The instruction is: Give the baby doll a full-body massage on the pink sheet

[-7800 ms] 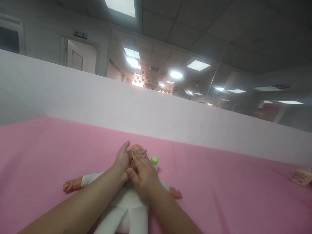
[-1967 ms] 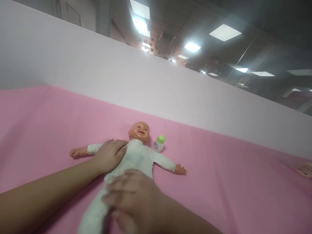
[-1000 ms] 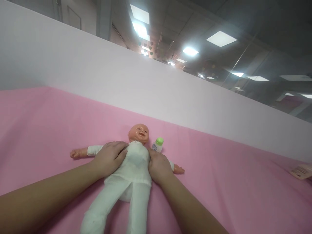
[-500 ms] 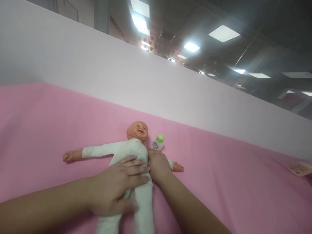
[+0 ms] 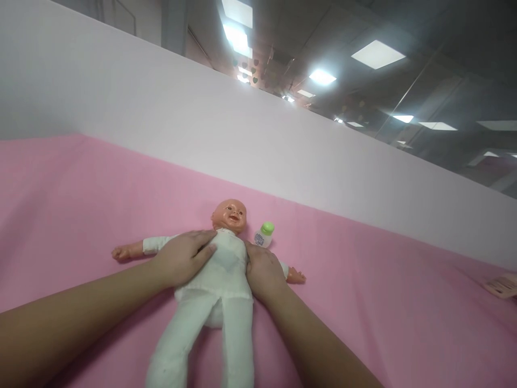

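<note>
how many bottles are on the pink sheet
2. A small green-capped bottle stands beside the doll's head; a peach bottle lies at the right frame edge, partly cut off.

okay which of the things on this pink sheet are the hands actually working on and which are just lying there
Being worked on:
baby doll, with the left hand on its chest and the right hand on its side

Just lying there:
green-capped bottle beside the doll's head
labelled packet at the far right edge

White doll suit (image 5: 220, 280); pink cloth (image 5: 81, 205); green bottle cap (image 5: 267, 228).
</note>
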`<action>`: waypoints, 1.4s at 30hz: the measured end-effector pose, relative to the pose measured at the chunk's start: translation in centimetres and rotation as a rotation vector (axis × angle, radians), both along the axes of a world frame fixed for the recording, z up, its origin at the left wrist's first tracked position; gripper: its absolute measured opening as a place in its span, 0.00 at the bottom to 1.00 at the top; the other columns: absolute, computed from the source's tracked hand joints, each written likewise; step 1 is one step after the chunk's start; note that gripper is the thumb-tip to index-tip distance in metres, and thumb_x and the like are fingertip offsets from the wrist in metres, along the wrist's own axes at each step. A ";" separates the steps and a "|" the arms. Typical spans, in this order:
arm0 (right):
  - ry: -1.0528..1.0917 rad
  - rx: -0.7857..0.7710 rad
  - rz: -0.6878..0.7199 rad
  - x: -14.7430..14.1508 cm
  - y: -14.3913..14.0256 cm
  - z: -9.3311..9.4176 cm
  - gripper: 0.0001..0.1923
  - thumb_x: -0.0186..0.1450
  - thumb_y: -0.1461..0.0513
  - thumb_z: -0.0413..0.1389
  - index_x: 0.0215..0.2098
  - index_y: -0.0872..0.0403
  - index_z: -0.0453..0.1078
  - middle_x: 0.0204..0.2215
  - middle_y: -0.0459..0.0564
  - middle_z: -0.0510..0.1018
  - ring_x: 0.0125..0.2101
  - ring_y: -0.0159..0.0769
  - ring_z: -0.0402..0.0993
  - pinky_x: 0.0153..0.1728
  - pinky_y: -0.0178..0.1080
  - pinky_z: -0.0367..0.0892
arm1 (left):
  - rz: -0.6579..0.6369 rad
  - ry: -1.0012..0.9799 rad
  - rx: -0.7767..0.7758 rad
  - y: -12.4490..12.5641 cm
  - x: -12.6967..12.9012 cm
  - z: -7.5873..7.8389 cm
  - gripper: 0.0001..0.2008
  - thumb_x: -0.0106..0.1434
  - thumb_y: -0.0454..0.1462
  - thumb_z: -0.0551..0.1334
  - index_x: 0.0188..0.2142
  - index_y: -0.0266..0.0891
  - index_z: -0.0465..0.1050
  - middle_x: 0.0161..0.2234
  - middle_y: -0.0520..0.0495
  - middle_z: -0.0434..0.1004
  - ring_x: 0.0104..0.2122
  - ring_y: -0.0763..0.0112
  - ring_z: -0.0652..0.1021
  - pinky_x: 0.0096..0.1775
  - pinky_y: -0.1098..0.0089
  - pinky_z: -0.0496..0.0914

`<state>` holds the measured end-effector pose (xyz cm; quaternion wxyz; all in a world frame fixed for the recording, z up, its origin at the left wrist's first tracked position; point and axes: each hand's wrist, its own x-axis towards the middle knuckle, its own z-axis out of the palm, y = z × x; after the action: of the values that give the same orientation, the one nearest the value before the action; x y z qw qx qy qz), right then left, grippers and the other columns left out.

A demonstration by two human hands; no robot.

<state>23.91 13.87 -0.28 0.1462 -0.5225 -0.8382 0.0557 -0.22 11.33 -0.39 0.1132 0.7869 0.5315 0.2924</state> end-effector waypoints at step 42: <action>0.101 -0.109 0.350 -0.2 -1.6 0.9 0.36 0.74 0.44 0.46 0.74 0.50 0.48 0.74 0.52 0.47 0.72 0.47 0.43 0.70 0.56 0.46 | 0.042 -0.180 -0.120 0.4 -0.2 0.4 0.21 0.71 0.43 0.51 0.55 0.46 0.78 0.53 0.51 0.81 0.53 0.58 0.79 0.55 0.60 0.69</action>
<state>23.70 12.28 0.64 0.1478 -0.3724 -0.9036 0.1518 -0.40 11.73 -0.03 0.2013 0.7381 0.5519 0.3318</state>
